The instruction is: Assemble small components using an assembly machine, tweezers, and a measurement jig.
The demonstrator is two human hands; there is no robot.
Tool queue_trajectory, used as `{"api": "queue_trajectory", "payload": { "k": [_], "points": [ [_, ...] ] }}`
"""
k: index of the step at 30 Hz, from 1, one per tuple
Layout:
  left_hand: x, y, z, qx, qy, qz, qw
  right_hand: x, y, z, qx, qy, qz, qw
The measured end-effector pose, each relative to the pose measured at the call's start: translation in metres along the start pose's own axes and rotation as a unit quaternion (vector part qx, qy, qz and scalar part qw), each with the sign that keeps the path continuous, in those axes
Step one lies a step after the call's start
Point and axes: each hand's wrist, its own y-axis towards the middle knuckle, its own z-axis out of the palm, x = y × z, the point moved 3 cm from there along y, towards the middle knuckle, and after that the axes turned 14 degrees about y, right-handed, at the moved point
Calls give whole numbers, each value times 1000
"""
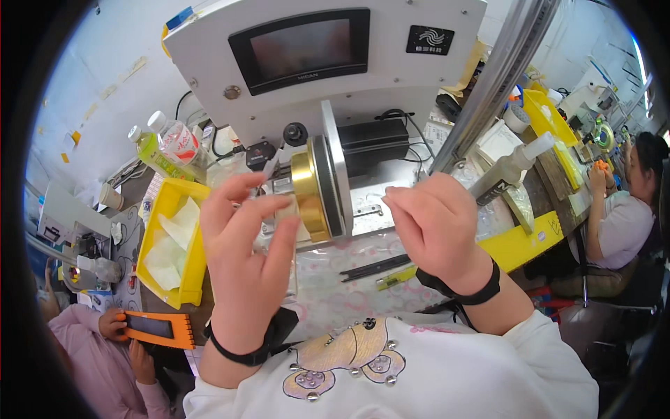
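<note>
My left hand [244,258] is raised just left of a brass-coloured ring [309,199] on a machine's round head, its fingers curved and apart. A pale patch shows by its index fingertip; I cannot tell what it is. Right of the ring, my right hand [440,223] is closed in a pinch over the machine's base, and whatever sits between the fingertips is too small to make out. Behind the brass ring are a dark ring and an upright metal plate [336,160], with a black motor-like block [373,146] beyond.
A grey machine housing with a dark screen [300,49] rises at the back. At left stand a yellow bin [173,297] holding white sheets and two bottles [174,140]. A spray bottle [508,171] stands right, beside a metal post [488,84]. Co-workers sit at both sides.
</note>
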Motion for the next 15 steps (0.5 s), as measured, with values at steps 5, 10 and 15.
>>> {"api": "queue_trajectory", "payload": {
  "k": [5, 10, 15],
  "points": [
    [-47, -2, 1, 105, -181, 45, 977, 29, -2, -22, 5, 5, -67, 998],
    [-58, -6, 19, 154, -292, 22, 944, 37, -11, -33, -3, -37, -111, 993],
    [-67, -7, 25, 141, -291, 23, 946, 32, -19, -41, 4, -20, -97, 995]
  ]
}}
